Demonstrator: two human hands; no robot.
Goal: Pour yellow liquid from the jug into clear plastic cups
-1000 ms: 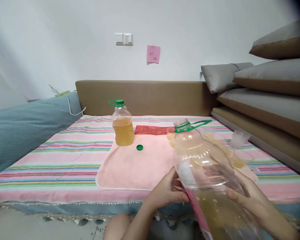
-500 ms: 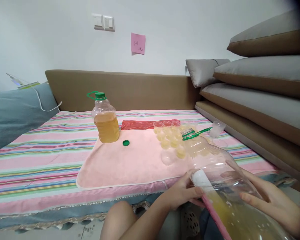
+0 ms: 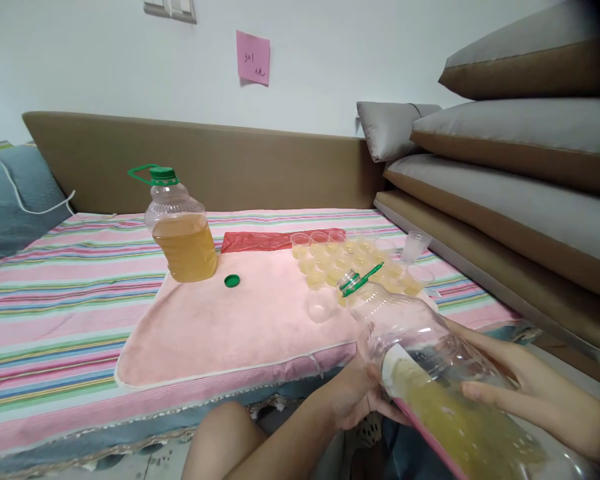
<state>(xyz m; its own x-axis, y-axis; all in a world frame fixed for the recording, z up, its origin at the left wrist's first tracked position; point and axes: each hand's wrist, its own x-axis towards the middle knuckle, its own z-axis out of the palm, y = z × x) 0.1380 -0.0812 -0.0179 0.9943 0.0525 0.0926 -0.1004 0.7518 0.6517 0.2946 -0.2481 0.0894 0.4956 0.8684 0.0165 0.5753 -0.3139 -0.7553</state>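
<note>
A large clear plastic bottle (image 3: pixel 405 320) with yellowish liquid is tilted, its uncapped green-collared mouth pointing up and left toward the cups. My left hand (image 3: pixel 355 393) grips it from below, near the shoulder. Around the far side and top of its body, my right hand (image 3: pixel 510 387) is closed. Rows of clear plastic cups (image 3: pixel 330 257) with pale yellow liquid stand just beyond the mouth. One cup (image 3: pixel 322 307) at the near left of the rows looks empty. The bottle hides part of the cups.
A second, capped bottle (image 3: pixel 185 240) of amber liquid stands at left, with a loose green cap (image 3: pixel 232 281) beside it. Behind the cups lies a red plastic bag (image 3: pixel 260 241). Nested cups (image 3: pixel 415 247) stand at right, near stacked cushions (image 3: pixel 510 193). A pink mat (image 3: pixel 205 333) lies beneath.
The bottle in my hands has tipped further over, its mouth lower and more to the left. My view has shifted slightly to the right and down.
</note>
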